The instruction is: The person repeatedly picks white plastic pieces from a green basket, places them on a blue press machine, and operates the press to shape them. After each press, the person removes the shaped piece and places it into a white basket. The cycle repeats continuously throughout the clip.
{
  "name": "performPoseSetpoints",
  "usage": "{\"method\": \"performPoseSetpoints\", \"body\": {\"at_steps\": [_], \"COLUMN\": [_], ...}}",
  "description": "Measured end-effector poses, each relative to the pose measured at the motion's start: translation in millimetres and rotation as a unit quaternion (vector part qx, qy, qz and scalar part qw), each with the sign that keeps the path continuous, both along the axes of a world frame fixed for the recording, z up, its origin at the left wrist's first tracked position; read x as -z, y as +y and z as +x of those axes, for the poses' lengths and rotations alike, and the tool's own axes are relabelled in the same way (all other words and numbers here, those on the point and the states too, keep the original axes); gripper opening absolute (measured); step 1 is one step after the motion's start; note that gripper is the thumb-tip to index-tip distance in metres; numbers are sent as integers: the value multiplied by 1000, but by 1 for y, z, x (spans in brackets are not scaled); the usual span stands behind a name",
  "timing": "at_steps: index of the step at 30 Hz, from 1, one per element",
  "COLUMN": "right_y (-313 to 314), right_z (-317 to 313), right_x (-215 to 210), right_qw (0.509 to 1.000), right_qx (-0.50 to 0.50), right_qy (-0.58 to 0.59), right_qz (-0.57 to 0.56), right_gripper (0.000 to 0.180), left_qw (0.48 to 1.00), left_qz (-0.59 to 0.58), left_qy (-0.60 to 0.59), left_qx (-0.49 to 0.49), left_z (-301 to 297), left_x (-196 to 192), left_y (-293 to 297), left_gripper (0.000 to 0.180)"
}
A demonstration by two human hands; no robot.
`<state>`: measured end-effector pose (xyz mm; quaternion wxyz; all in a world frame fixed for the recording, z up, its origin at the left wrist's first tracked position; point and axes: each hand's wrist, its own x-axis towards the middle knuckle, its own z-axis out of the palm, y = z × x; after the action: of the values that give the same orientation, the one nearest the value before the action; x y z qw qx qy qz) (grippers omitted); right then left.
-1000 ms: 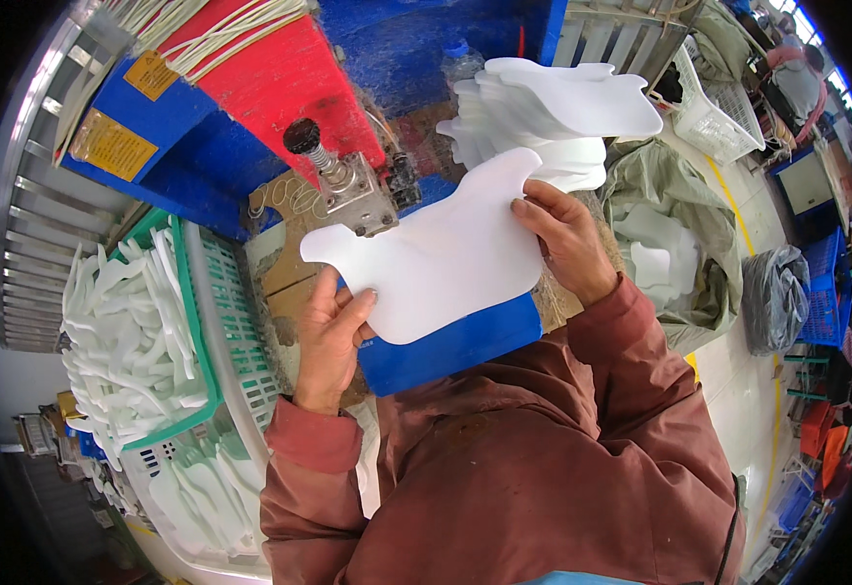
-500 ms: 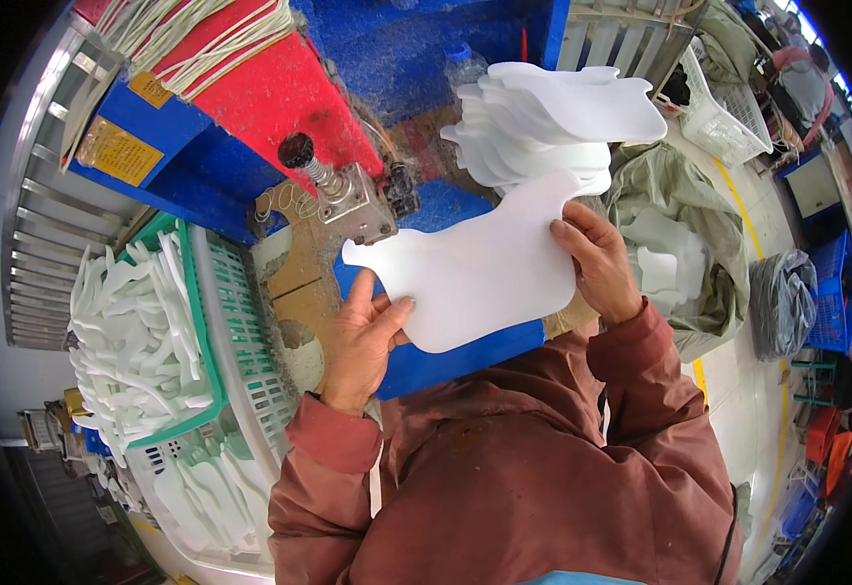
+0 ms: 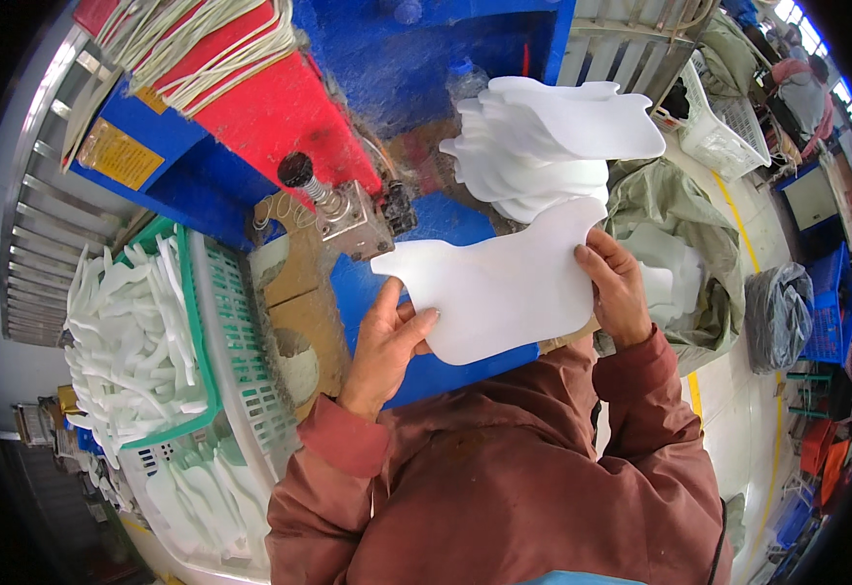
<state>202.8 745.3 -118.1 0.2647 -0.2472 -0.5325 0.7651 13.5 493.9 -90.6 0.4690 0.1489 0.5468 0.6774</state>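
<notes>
White foam sheet (image 3: 504, 292) held flat above the blue table (image 3: 367, 292), just below the stack of like sheets (image 3: 543, 146). Left hand (image 3: 387, 341) and right hand (image 3: 616, 288) each pinch an opposite edge; uneven pull could crease the sheet.

Reddish-brown jacket, long sleeves, lighter ribbed cuffs, bare hands
</notes>
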Motion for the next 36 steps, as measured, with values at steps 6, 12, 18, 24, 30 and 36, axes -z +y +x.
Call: {"method": "performPoseSetpoints", "body": {"at_steps": [6, 12, 18, 24, 30, 36], "right_y": [3, -12, -11, -5, -23, -27], "right_z": [10, 8, 9, 24, 20, 34], "right_x": [15, 42, 79, 77, 58, 43], "right_qw": [988, 994, 923, 919, 884, 850], "right_qx": [52, 1, -94, -62, -148, -183], "right_qy": [-89, -65, -218, -252, -272, -280], "right_qz": [115, 90, 303, 297, 351, 407], "right_gripper": [27, 30, 22, 20, 32, 32], "left_qw": [999, 997, 931, 831, 465, 409], "left_qz": [-22, -35, -249, -314, -458, -510], "left_qy": [41, 37, 226, 438, 745, 757], "left_qx": [-3, 54, 139, -139, -136, -13], "left_z": [3, 5, -23, -128, -328, -454], "left_x": [12, -1, -56, -120, -64, -6], "left_y": [-2, -41, -146, -244, -301, -325], "left_gripper": [38, 52, 47, 38, 58, 55]}}
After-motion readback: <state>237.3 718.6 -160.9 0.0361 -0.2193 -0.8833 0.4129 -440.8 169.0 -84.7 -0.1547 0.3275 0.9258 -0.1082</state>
